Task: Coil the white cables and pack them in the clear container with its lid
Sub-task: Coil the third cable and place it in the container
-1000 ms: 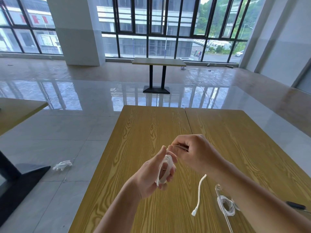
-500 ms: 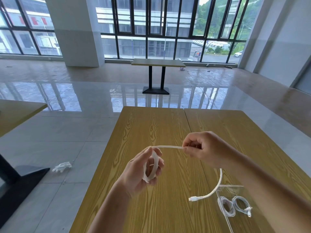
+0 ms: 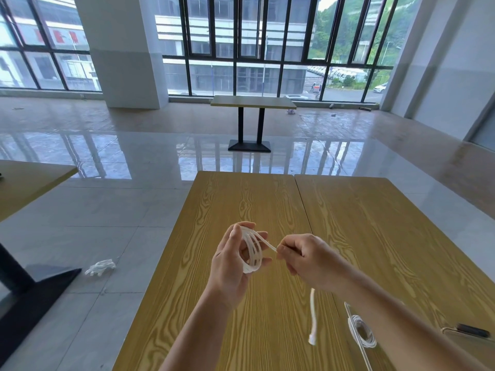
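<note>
My left hand [image 3: 231, 263] holds a coil of white cable [image 3: 252, 253] wound around its fingers, above the wooden table [image 3: 241, 204]. My right hand [image 3: 308, 259] pinches the same cable just right of the coil. The cable's loose end [image 3: 312, 325] hangs below my right wrist, its plug near the tabletop. The clear container [image 3: 357, 341] sits at the lower right, partly behind my right forearm, with another coiled white cable [image 3: 361, 333] inside. I cannot make out its lid.
A dark flat object [image 3: 472, 329] lies at the table's right edge. A white crumpled glove [image 3: 100, 267] lies on the tiled floor to the left. Another table's edge [image 3: 32, 178] and black base [image 3: 29, 293] stand at the left, and a further table [image 3: 253, 103] stands ahead.
My right hand has come back toward the left hand, laying another loop on the coil. The loose end has shortened and now hangs straight down. The view has tilted slightly.
</note>
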### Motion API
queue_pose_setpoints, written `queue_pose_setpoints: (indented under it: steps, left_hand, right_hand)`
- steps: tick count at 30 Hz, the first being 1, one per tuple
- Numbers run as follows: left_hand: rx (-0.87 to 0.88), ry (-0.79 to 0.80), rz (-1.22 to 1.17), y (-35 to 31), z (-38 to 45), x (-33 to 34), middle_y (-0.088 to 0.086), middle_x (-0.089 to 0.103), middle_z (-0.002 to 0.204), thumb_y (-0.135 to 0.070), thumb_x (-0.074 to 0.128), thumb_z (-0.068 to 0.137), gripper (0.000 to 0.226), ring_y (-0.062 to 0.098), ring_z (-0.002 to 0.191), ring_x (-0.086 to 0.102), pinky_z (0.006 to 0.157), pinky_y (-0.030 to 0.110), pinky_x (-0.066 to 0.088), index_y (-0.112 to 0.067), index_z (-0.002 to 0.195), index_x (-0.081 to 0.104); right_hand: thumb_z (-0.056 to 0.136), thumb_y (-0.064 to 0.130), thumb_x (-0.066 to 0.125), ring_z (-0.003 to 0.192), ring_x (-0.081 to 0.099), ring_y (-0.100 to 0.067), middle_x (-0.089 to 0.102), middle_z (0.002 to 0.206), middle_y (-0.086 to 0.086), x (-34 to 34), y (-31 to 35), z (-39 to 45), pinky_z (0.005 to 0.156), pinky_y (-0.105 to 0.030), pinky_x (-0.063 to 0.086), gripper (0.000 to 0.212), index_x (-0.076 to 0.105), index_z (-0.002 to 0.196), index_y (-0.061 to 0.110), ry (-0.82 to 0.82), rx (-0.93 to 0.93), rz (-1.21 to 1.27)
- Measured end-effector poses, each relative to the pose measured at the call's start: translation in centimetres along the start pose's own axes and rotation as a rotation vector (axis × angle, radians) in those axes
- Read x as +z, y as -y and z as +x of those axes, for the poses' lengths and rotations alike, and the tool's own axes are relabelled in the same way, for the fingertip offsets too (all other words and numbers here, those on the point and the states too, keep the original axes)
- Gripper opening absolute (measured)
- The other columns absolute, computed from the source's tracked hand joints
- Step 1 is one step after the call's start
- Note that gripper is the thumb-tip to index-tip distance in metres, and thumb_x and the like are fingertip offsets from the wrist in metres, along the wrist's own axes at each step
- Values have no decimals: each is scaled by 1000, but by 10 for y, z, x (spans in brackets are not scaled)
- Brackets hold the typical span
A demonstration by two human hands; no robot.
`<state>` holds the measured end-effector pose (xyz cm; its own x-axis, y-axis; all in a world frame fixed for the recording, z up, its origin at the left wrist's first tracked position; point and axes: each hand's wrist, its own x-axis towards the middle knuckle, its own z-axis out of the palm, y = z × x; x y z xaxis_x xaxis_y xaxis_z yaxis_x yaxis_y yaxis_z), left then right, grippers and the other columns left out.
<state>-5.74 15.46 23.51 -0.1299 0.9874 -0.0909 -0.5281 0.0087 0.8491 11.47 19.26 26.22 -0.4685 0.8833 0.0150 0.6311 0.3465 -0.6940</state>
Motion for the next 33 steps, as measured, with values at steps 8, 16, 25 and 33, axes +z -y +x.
queue_pose_setpoints:
  steps: [8, 16, 25, 33]
  left_hand:
    - [-74, -158, -295, 2, 9, 0, 8, 66, 71, -40, 49, 102, 35, 26, 71, 70, 72, 46, 59, -12, 96, 68]
    - [-71, -391, -275, -14, 28, -34, 7, 53, 79, -46, 46, 102, 36, 18, 66, 53, 52, 31, 50, -13, 102, 62]
    - [-157, -196, 121, 3, 16, -28, 5, 58, 82, -57, 42, 99, 42, 15, 65, 56, 49, 28, 47, -25, 95, 69]
    - [-250, 158, 261, 6, 0, -14, 4, 59, 72, -68, 41, 89, 54, 13, 60, 53, 45, 27, 38, -23, 102, 69]
  right_hand:
    - [100, 39, 54, 43, 42, 0, 58, 55, 13, 19, -2, -12, 43, -16, 36, 31, 66, 76, 23, 96, 50, 112]
    - [102, 25, 46, 45, 40, -3, 48, 59, 11, 15, 5, -36, 44, -19, 36, 22, 66, 107, 18, 276, -90, -107]
    - [101, 31, 54, 51, 52, -4, 59, 62, 10, -6, 38, -26, 50, -23, 45, 15, 68, 100, 31, 149, -281, -148]
    - [96, 33, 63, 54, 58, -4, 63, 67, 25, -13, 33, -10, 51, -16, 44, 10, 67, 86, 33, -85, -306, -149]
